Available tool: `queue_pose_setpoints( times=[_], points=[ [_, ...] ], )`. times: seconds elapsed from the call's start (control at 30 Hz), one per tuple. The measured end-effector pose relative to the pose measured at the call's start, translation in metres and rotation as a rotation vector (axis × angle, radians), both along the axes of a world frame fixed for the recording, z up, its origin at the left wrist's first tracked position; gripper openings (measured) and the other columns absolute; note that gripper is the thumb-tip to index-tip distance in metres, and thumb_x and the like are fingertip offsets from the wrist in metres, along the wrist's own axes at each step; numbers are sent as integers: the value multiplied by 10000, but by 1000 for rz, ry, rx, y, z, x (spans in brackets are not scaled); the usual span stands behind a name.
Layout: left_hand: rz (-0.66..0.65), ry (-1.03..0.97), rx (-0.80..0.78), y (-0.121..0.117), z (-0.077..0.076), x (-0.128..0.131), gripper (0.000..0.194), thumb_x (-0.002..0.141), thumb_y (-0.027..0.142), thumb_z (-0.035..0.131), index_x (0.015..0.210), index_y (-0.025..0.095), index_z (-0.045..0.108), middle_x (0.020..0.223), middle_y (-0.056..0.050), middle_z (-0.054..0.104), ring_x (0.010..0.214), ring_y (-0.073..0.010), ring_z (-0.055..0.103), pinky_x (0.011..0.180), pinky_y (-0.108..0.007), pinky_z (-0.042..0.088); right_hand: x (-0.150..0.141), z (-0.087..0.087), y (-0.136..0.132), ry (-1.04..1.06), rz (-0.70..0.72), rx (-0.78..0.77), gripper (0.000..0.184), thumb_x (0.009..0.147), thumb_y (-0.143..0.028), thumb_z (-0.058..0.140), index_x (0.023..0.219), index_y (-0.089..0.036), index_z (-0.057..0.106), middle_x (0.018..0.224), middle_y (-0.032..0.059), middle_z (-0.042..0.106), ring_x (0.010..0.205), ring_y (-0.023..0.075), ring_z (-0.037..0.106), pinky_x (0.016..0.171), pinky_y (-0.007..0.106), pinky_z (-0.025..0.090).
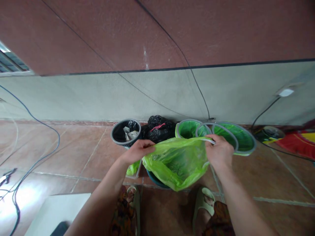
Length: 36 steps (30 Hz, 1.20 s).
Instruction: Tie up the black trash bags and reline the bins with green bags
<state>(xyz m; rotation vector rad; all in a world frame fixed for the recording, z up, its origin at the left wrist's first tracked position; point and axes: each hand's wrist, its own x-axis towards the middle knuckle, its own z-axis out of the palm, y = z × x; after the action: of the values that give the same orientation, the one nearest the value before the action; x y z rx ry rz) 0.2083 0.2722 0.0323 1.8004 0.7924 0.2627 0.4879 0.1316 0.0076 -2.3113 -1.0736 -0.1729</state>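
A translucent green bin liner is stretched open between my two hands, its mouth facing up toward me. My left hand pinches its left edge. On the other side, my right hand grips the right edge. A grey ring shows behind the right hand; whether that hand also holds it I cannot tell. Beneath the liner, part of a dark teal bin is visible, the rest covered. Some green plastic lies below my left wrist.
Along the wall stand a black-lined bin with crumpled paper, a tied black bag, and green-lined bins. Cables trail across the left floor. A white surface is at lower left; red fabric lies right.
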Motion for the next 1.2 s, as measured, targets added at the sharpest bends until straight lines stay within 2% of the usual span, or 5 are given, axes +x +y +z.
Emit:
queue_pose_setpoints(
  times=[0.23,0.43,0.7,0.87,1.2],
  points=[
    [466,440,742,3,-19,7,249,727,33,469,862,176,623,926,-75,672,856,-195,641,768,-266,457,-3,-16,5,36,215,-441,263,777,-162,518,850,-223,763,784,91,740,738,224,664,635,304,435],
    [514,653,653,-2,-21,19,209,885,234,485,1057,170,586,829,-100,707,818,-265,697,723,-308,465,1,-23,-9,249,440,-605,381,749,-289,651,1110,-178,700,1046,120,734,955,273,681,807,362,492],
    [333,682,632,-26,-19,35,233,899,237,449,1041,194,629,874,-107,735,840,-253,706,726,-292,458,-44,-1,3,499,640,-232,729,752,-446,712,1404,-228,470,1389,110,577,1241,268,565,1028,414,437],
    [332,594,621,-26,-27,36,238,883,215,462,1021,210,656,877,-87,736,851,-235,699,735,-279,456,-69,-4,17,238,543,-317,189,845,-269,574,954,-199,712,985,103,744,948,261,674,848,351,476],
    [153,477,527,-9,-31,11,208,786,301,635,946,195,715,827,-48,718,765,-190,652,667,-252,433,1,1,-2,50,-75,-86,341,813,-306,469,974,-173,738,734,95,710,692,249,632,669,336,447]
  ],
)
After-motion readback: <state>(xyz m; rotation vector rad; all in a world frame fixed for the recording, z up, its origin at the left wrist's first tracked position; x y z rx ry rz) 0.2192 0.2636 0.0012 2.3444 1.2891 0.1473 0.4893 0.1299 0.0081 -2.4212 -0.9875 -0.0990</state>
